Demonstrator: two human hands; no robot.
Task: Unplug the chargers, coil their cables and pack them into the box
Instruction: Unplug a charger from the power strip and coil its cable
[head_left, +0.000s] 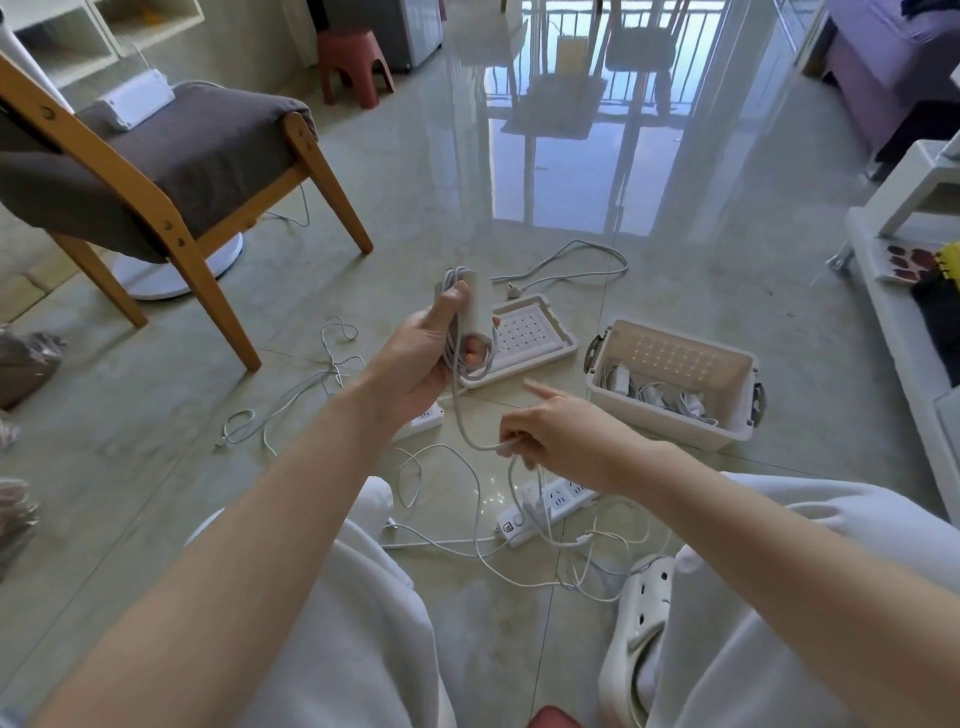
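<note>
- Well, the charger (477, 306) is up off the floor in my left hand (421, 358). Its long axis is close to upright, with the top end tipped a little to the left.
- Loops of its cable (470, 434) lie bunched along the charger. One strand drops from the bundle and curves right to my right hand (556, 434).
- My left fingers are curled round the charger and the loops together, with the thumb up its left side.
- My right thumb and curled fingers pinch the strand. The index finger sticks out straight, pointing far and left, and touches nothing.
- The lid (535, 332) lies flat on the floor just beyond my left hand.
- The box (675, 428) stands open to the right of the lid, with coiled chargers along its near side.
- There is bare floor between the box and my right hand.
- A power strip (556, 499) lies on the floor below my right hand, amid tangled leads near my knees.
- A loose lead (291, 400) sprawls to the left, and the chair (156, 171) stands far left, well apart.
</note>
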